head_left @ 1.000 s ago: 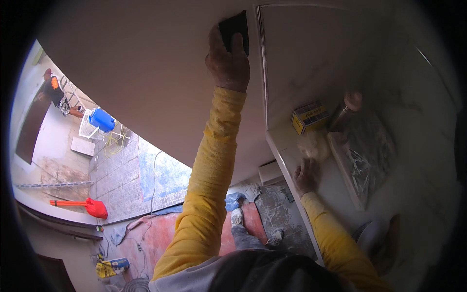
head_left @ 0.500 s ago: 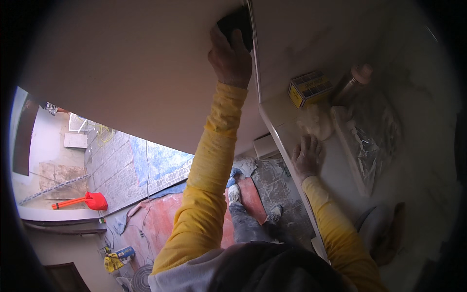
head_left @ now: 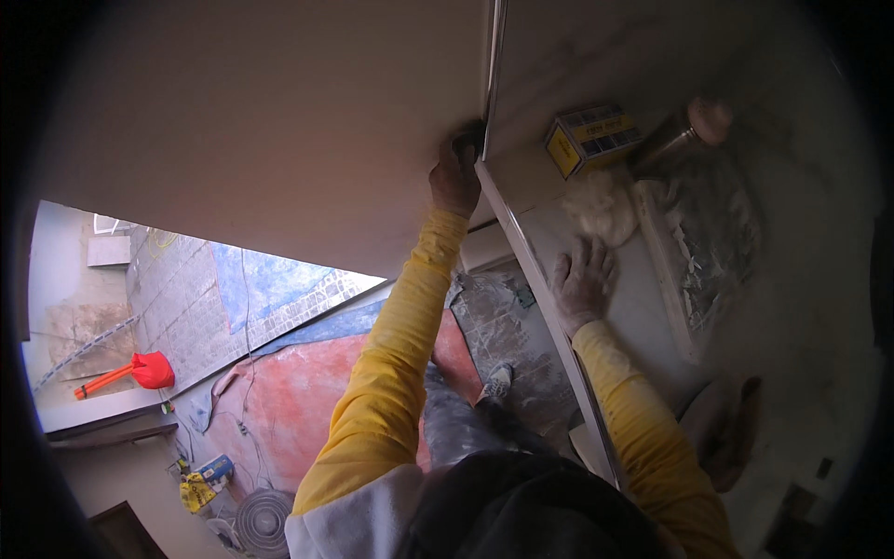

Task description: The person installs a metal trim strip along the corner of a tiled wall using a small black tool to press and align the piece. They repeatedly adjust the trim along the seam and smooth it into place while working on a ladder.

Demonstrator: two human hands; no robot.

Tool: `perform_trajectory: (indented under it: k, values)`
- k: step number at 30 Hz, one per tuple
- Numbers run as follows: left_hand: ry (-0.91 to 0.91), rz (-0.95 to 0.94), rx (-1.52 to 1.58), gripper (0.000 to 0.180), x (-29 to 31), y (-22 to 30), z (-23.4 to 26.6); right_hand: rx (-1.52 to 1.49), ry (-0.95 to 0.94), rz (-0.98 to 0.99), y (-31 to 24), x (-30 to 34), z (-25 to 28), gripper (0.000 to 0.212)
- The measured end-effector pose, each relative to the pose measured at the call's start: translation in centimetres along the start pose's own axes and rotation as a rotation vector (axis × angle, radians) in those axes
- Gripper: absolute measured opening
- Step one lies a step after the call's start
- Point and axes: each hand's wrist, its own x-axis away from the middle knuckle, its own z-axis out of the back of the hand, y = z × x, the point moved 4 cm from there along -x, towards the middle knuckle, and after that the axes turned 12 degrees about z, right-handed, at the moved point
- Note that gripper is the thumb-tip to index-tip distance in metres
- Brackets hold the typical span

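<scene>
Up at the far edge of the wall (head_left: pixel 279 121), right beside the shiny trim strip (head_left: pixel 494 74), it's the left hand (head_left: pixel 453 182) at work! Those fingers are curled around a dark pad (head_left: pixel 468 140), narrow on its body, and the pad sits right up by the trim, just where the strip meets the corner of the pale ledge (head_left: pixel 629 312).

Over to the right, the right hand (head_left: pixel 585 279) lies palm down on that ledge, fingers stretched out and slightly parted, dusty to the tips. Just beyond them, a crumpled pale bundle (head_left: pixel 603 207); farther still, a yellow and dark box (head_left: pixel 594 140), with a round-topped cylinder (head_left: pixel 675 142) to its right. Nearer, a long pale strip (head_left: pixel 666 270) lies alongside crinkled clear plastic (head_left: pixel 717 242).

Down below, a red sheet (head_left: pixel 326 382) covers the floor, a blue sheet (head_left: pixel 261 284) beyond it to the left. Far left, a bright red object with an orange handle (head_left: pixel 152 370); near left, a grey coil (head_left: pixel 263 524).
</scene>
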Motion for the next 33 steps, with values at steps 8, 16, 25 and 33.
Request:
perform_trajectory:
  k: [8,16,25,33]
  values:
    - [0.352,-0.41,0.331,0.029,-5.4,14.6,9.3,0.046,-0.019,-0.02,0.1,-0.1,-0.3,0.043]
    - [0.275,-0.491,0.207,0.035,-10.6,19.4,8.2,0.034,-0.103,-0.049,0.0,0.3,-0.3,0.044]
    - [0.004,0.052,0.132,0.031,1.2,-2.0,0.7,0.028,-0.007,0.032,-0.2,0.4,-0.3,0.041]
    - [0.127,-0.221,0.239,0.031,-5.6,12.3,8.0,0.032,-0.006,0.007,-0.2,1.0,-0.1,0.04]
